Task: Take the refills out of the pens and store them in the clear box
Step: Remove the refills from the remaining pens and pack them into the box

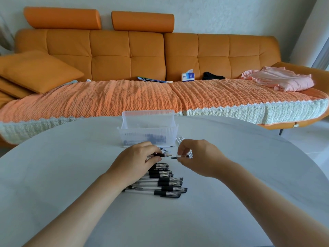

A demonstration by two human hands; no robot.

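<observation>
My left hand (140,155) grips a pen (162,155) by its black grip, tip pointing right and bare. My right hand (194,155) pinches the clear pen cap (179,157), just apart from the tip. A row of several capped black pens (165,184) lies on the white table (71,175) below my hands. The clear box (147,132) stands just beyond my hands, with dark refills showing through its ribbed front wall. Empty clear barrels (180,139) lie to the right of the box, partly hidden by my right hand.
An orange sofa (124,50) with a knitted cover runs behind the table. On it lie a tissue box (187,76), a pink garment (277,79), a dark item (211,75), papers (151,79) and orange cushions (35,72).
</observation>
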